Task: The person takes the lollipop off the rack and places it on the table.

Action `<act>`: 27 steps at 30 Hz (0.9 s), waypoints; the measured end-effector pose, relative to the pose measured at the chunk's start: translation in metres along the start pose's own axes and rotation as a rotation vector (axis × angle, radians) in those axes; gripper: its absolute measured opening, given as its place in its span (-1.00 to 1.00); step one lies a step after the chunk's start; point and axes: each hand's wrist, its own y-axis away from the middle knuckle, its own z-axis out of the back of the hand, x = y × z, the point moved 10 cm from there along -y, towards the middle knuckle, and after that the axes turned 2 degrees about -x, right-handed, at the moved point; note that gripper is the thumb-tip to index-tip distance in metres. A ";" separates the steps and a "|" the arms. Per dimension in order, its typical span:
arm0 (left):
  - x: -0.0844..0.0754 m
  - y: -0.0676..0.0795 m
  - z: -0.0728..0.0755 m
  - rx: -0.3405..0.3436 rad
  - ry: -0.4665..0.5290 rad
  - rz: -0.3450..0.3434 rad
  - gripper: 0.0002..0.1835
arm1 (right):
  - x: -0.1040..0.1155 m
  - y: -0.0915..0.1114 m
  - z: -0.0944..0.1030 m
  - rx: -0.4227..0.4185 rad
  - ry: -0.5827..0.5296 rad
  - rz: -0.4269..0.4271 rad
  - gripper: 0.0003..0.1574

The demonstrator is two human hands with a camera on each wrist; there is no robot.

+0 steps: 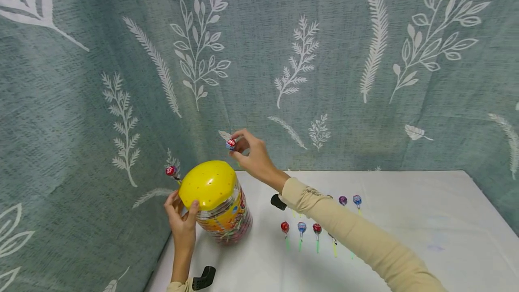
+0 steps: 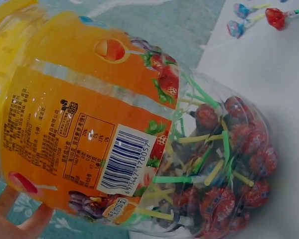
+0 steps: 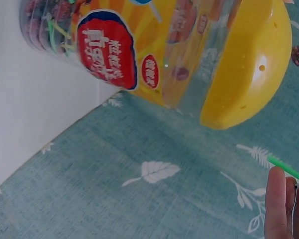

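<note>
A clear plastic jar (image 1: 233, 213) with a yellow domed lid (image 1: 208, 183) stands on the table, tilted in the head view. My left hand (image 1: 182, 222) grips it at the lid's rim, thumb at the front. Wrapped lollipops (image 2: 219, 206) lie inside the jar, below its orange label (image 2: 79, 124). One red-wrapped lollipop (image 1: 171, 171) sticks out at the lid's left edge, its stick meeting the lid near my fingers. Above and right of the lid, my right hand (image 1: 253, 154) pinches a lollipop (image 1: 231, 143); its green stick (image 3: 285, 168) shows in the right wrist view.
To the right of the jar, several lollipops (image 1: 302, 227) are laid out in rows on the white table (image 1: 405, 220), partly hidden by my right sleeve (image 1: 348, 224). A patterned curtain (image 1: 251, 57) hangs behind the table and along its left side.
</note>
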 end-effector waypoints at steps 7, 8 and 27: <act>-0.015 0.004 -0.002 0.006 -0.013 0.011 -0.31 | -0.002 0.008 0.014 -0.003 -0.017 -0.025 -0.62; -0.015 0.004 -0.002 0.007 -0.010 0.011 -0.31 | -0.002 0.009 0.016 -0.004 -0.023 -0.024 -0.62; -0.014 0.004 -0.001 0.008 -0.016 0.014 -0.31 | -0.010 0.050 0.070 -0.009 -0.047 -0.167 -0.55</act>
